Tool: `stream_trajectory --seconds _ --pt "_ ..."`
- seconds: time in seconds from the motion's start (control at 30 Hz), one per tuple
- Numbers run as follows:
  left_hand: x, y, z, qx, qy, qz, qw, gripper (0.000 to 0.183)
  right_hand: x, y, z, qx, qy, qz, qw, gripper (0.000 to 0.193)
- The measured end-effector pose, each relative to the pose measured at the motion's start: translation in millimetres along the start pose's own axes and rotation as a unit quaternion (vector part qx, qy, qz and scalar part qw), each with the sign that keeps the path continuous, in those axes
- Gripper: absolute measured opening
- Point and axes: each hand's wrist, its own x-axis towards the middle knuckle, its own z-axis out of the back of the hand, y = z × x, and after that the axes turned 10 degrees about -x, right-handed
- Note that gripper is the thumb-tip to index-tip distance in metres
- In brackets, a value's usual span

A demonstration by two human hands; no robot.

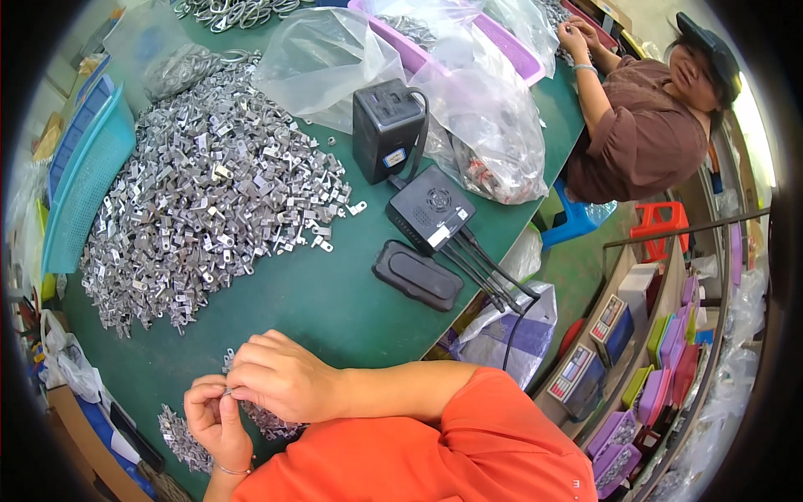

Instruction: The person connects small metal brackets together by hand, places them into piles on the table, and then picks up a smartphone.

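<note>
Small grey part (227, 391) pinched between the fingertips of left hand (216, 418) and right hand (284, 381), low over green table (326, 322).

Brought close together, both hands, thumbs and fingers closed on the part; equally near to either, long axis unreadable, mostly covered by fingers. Just left of the left hand, a small pile (184, 439) of grey pieces; below the right hand, a second heap (278, 425), partly hidden by hand and orange sleeve (493, 418). Straight ahead, past the hands and apart from them, the big pile (213, 192) of metal pieces, pointing every way. Ahead and to the right: black case (416, 274), fan box (431, 201). At far right corner, co-worker's hands (579, 42), hold too small to tell. Toward the dark rim, shelf (623, 272) bent and cut off.
</note>
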Motion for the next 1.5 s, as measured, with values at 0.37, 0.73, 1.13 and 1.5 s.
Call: stream_trajectory --seconds 0.37,0.73,1.13,1.5 --pt "1 2 -1 -0.02 0.018 0.007 1.0 0.019 -1 0 2 0.033 -0.034 -0.014 0.999 0.018" --pt "-1 -3 -7 -0.003 0.005 -0.01 1.0 0.025 -2 -5 0 0.073 -0.013 0.0 0.997 0.02" --pt "-4 -4 3 -0.009 0.018 -0.005 1.0 0.017 2 -3 -3 0.05 0.019 0.019 0.998 0.014" --pt "-10 -6 18 -0.001 -0.041 -0.044 0.998 0.017 15 -42 36 -0.32 0.055 -0.057 0.944 0.007"
